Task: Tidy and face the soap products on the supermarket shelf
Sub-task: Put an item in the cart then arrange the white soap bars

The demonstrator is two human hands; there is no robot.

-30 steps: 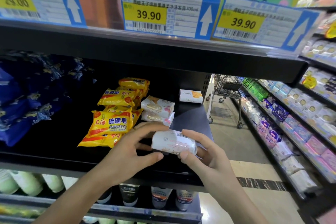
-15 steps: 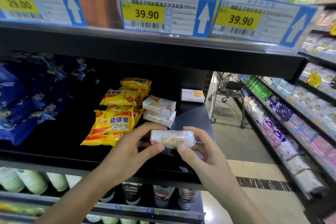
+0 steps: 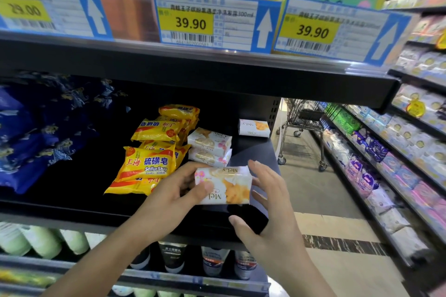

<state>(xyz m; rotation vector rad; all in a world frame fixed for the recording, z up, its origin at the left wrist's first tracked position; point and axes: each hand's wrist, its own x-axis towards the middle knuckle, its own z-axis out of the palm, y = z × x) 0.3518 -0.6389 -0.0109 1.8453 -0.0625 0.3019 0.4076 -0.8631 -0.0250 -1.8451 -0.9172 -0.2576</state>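
A: The white soap bar (image 3: 223,185) is held at the front edge of the shelf (image 3: 72,207), its print upside down. It looks light and stiff, a small block in a smooth, maybe slippery wrapper.

B: Who holds it?

A: The left hand (image 3: 169,200) pinches its left end, thumb on the front face. The right hand (image 3: 270,205) is spread wide beside the right end; I cannot tell if it touches.

B: Where to grip?

A: On the short ends, I think. Behind lie two stacked white bars (image 3: 209,147), another one (image 3: 254,128) far back, and soft, crinkly yellow sulfur soap packs (image 3: 149,161).
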